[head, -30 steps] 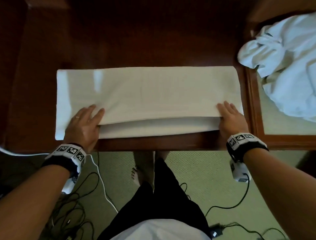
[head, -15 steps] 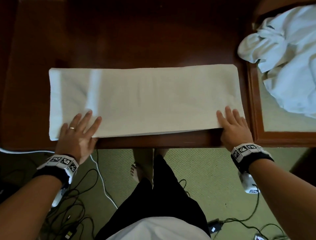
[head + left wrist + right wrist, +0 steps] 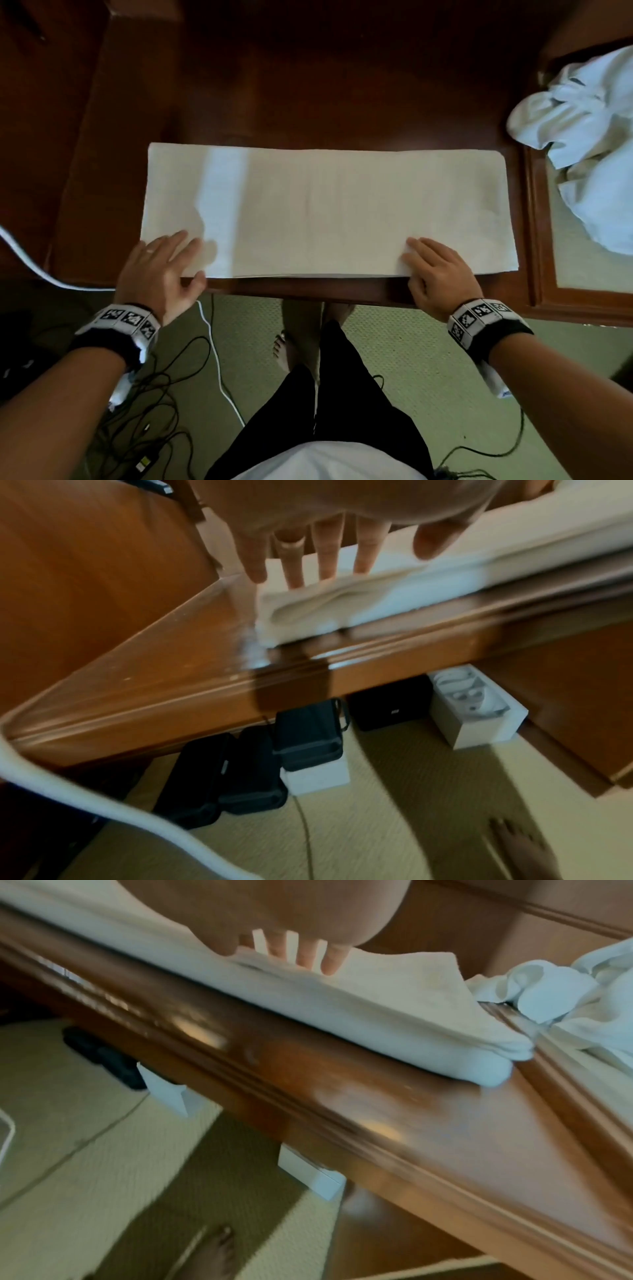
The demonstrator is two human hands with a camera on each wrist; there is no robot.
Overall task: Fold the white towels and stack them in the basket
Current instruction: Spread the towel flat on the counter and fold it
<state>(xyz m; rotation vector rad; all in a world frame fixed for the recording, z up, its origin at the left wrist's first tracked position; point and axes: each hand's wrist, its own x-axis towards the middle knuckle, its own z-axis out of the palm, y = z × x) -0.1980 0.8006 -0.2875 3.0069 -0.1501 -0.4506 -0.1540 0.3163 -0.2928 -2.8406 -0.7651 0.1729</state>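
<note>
A white towel (image 3: 325,212), folded lengthwise into a long flat rectangle, lies on the dark wooden counter (image 3: 308,85), its near long edge running just inside the counter's front edge. The stacked layers show along that near edge in both wrist views.

The left hand (image 3: 161,270) rests on the towel's near left corner with straight, spread fingers (image 3: 329,550) lying flat on the cloth; it grips nothing, and its thumb reaches down to the counter's front edge. A ring shows on one finger. The right hand (image 3: 438,270) lies on the near edge of the towel toward its right end, some way in from the right corner. Its fingers (image 3: 330,961) touch the top layer, where the cloth puckers slightly beside the index finger; whether they pinch a layer or only press cannot be told from these views.

Beyond the towel's right end, a heap of crumpled white towels (image 3: 582,137) sits partly in a wooden-framed tray (image 3: 534,240), apart from the folded one.

Below the towel, past the counter's front edge, the floor is green carpet (image 3: 394,394) with a white cable (image 3: 219,370) and black cables (image 3: 164,394) trailing on it. Black cases (image 3: 250,772) and white boxes (image 3: 476,715) stand under the counter. Both wrists carry bands with black-and-white markers
</note>
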